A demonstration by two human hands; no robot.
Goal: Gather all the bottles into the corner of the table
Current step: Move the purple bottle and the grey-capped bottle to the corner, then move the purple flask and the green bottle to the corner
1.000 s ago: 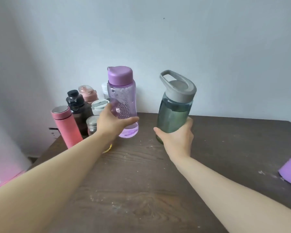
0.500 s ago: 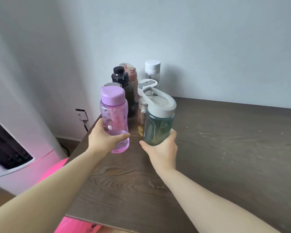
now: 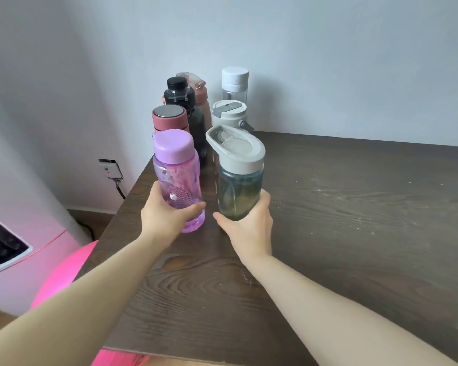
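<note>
Left hand point(image 3: 167, 219) grips the purple bottle point(image 3: 179, 180); right hand point(image 3: 249, 228) grips the green bottle point(image 3: 239, 186), both just before the bottle cluster point(image 3: 196, 109) at the counter's point(image 3: 354, 207) far-left corner.

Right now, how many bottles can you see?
7: purple bottle in left hand, green bottle in right hand, then red, black, pink, white-capped and cream cornered. Others may hide.

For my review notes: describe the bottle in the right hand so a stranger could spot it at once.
On the dark wooden table, near its far left corner, stands a cluster of bottles. In front of it, the right hand grips the teal bottle. It alone has a grey lid with a loop handle; the purple bottle beside it has a plain cap.
</note>
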